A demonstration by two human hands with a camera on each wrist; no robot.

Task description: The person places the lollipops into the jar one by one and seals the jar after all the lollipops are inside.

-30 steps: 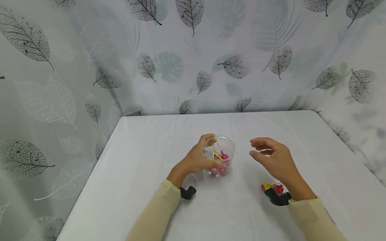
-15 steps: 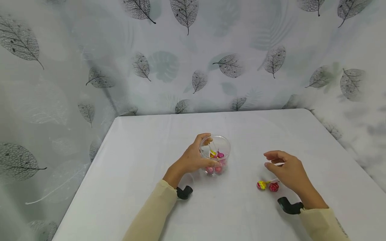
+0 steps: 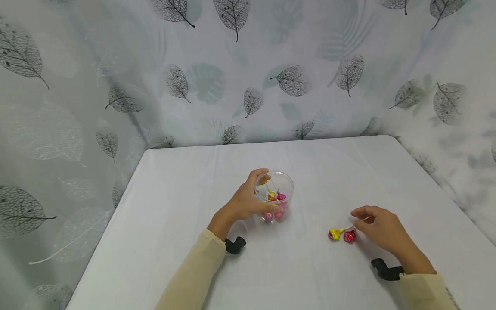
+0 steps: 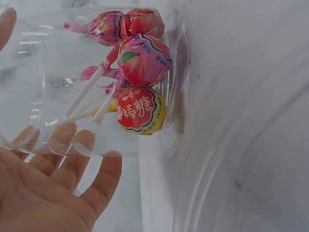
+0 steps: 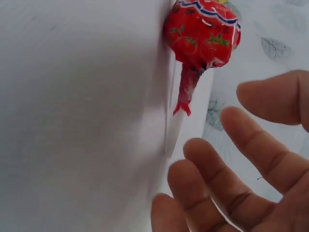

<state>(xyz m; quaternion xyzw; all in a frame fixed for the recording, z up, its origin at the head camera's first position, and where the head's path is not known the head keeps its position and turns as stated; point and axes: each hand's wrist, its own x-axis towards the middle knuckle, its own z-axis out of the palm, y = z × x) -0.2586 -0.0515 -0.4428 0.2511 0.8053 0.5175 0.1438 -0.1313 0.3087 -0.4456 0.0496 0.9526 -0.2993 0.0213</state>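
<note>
My left hand (image 3: pixel 242 204) grips a clear plastic jar (image 3: pixel 287 183), thumb on its near side and fingers round the far side. Through the jar wall, the left wrist view shows pink lollipops (image 4: pixel 145 60) and a red-and-yellow lollipop (image 4: pixel 141 111), heads at the bottom and white sticks upward. Two loose lollipops lie on the table to the right: a yellow one (image 3: pixel 333 234) and a red one (image 3: pixel 349 236). Just beside their sticks is my right hand (image 3: pixel 381 230). Its thumb and fingers are apart in the right wrist view, with nothing between them, near the red lollipop's stick.
A clear round lid (image 3: pixel 245 228) lies on the white-covered table (image 3: pixel 186 181) by my left wrist, partly hidden by it. Leaf-patterned curtains (image 3: pixel 217 116) hang behind and along both sides of the table. A black camera mount (image 3: pixel 387 270) sticks out from the right wrist.
My right hand has moved right and down from above the table toward the two loose lollipops, uncovering them. The left hand keeps holding the jar in place. The head view has shifted slightly.
</note>
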